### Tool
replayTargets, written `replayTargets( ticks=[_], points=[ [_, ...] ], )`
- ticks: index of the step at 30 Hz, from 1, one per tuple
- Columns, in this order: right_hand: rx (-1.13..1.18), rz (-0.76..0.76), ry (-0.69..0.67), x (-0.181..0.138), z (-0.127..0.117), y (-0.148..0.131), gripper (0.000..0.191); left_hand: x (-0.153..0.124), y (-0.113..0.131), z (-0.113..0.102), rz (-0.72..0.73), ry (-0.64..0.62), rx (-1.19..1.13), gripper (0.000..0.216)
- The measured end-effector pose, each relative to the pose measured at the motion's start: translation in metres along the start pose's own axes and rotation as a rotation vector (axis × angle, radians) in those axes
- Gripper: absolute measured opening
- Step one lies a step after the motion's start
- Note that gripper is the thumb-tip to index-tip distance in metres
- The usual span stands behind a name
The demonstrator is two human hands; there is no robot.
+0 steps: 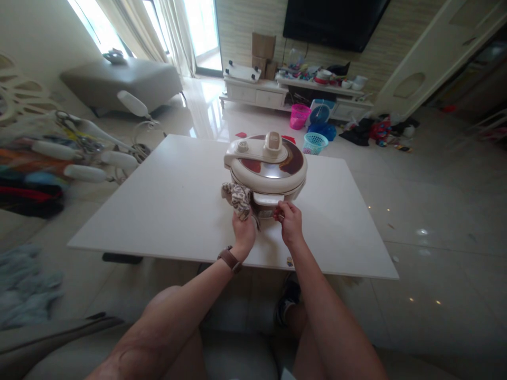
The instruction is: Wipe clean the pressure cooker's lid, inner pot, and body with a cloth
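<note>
A cream and brown electric pressure cooker (266, 168) with its lid on stands on a low white table (178, 206). My left hand (243, 229) is closed round a patterned cloth (237, 198) and holds it against the cooker's front left side. A brown watch strap sits on that wrist. My right hand (289, 221) is closed at the cooker's front, just under the lid's handle tab, fingers pinched against the body.
A drying rack (91, 150) with white handles and coloured clothes stands left of the table. Beyond it lie a grey sofa (122, 79), a TV cabinet (257, 92) with clutter, and pink and blue baskets (315, 142) on the glossy floor.
</note>
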State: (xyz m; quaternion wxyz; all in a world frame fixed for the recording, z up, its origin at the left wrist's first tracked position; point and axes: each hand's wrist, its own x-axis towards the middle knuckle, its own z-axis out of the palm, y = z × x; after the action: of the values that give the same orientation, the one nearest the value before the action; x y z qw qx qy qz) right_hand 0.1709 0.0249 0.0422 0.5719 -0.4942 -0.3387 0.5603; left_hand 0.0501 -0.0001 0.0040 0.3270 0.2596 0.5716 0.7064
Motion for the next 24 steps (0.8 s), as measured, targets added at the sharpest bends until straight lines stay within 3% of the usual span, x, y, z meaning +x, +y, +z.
replayTargets(
  ticks=[7,10,13,17,21,24],
  points=[
    [-0.02,0.001,-0.005,0.001,0.0,0.002,0.04,0.07,-0.011,-0.012,0.083,-0.003,0.11,0.023],
    [-0.023,-0.001,-0.015,0.002,-0.001,0.003,0.041,0.08,-0.019,-0.014,0.035,0.027,0.149,0.017],
    [-0.023,0.009,-0.017,0.002,0.0,0.002,0.039,0.066,-0.027,-0.012,-0.008,0.065,0.163,0.016],
    [-0.011,0.021,-0.003,0.001,0.001,0.0,0.035,0.021,-0.03,-0.006,-0.068,0.111,0.155,0.019],
    [0.003,0.025,0.003,0.001,0.002,0.0,0.035,-0.024,-0.028,-0.002,-0.187,0.016,0.043,0.015],
    [0.001,0.017,-0.004,0.001,0.002,0.0,0.036,-0.04,-0.024,0.001,-0.296,-0.009,-0.098,0.022]
  ],
)
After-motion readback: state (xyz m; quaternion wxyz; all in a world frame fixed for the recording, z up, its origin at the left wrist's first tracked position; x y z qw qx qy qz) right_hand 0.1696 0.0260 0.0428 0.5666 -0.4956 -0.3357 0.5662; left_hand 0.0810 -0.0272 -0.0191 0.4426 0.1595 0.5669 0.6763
